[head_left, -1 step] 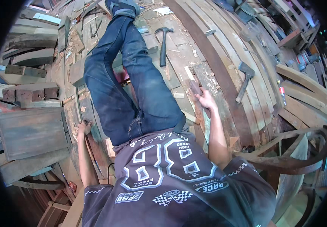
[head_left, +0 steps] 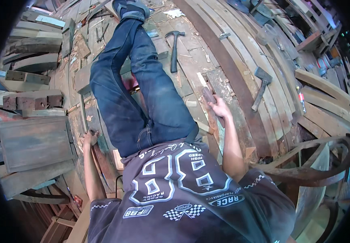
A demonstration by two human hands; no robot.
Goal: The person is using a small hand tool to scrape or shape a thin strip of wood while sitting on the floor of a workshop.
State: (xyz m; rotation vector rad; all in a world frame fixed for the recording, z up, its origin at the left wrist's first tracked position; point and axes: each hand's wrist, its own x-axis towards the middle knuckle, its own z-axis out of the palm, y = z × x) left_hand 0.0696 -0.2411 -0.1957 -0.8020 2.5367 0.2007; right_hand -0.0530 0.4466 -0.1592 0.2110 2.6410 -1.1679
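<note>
I am stretched out on the plank floor [head_left: 191,56] in jeans [head_left: 158,93]. My right hand [head_left: 219,107] is closed round a brown piece of wood [head_left: 209,94] beside my right thigh. My left hand [head_left: 89,137] has its fingers curled by my left hip, over a small dark object too unclear to name, next to narrow strips lying on the boards. A claw hammer [head_left: 175,50] lies to the right of my legs, and a mallet-like hammer [head_left: 261,87] lies farther right on long curved planks [head_left: 276,113].
Stacked offcuts [head_left: 33,60] and a square wooden panel [head_left: 35,143] fill the left side. A curved wooden frame [head_left: 316,170], long boards [head_left: 321,85] and clutter stand at the right. Pliers [head_left: 100,34], scraps and shavings lie around my legs.
</note>
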